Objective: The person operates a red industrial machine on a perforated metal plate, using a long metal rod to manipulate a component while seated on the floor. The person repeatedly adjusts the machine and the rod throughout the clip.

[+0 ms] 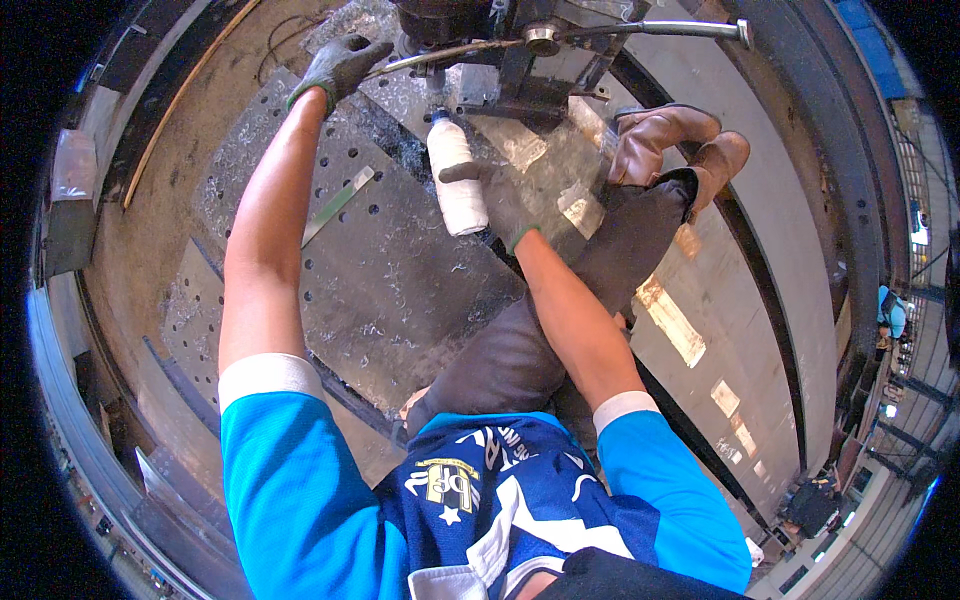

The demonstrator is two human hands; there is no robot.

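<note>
My left hand point(343, 65), in a grey glove, grips the end of a long metal lever point(455, 52) of a drilling machine point(500, 40) at the top of the view. In a matching glove, my right hand point(497, 195) is closed around a white plastic bottle point(456, 175), tipped with its blue-capped neck pointing toward the foot of the machine. Under both hands lies a grey steel plate point(400, 280) with rows of drilled holes, littered with metal shavings.
A flat green-edged ruler or strip point(338, 205) lies on the plate. My legs in dark trousers and brown boots point(670, 140) stretch to the right. Curved steel beams point(800, 200) run along the right; another person point(890, 315) is far off at the right edge.
</note>
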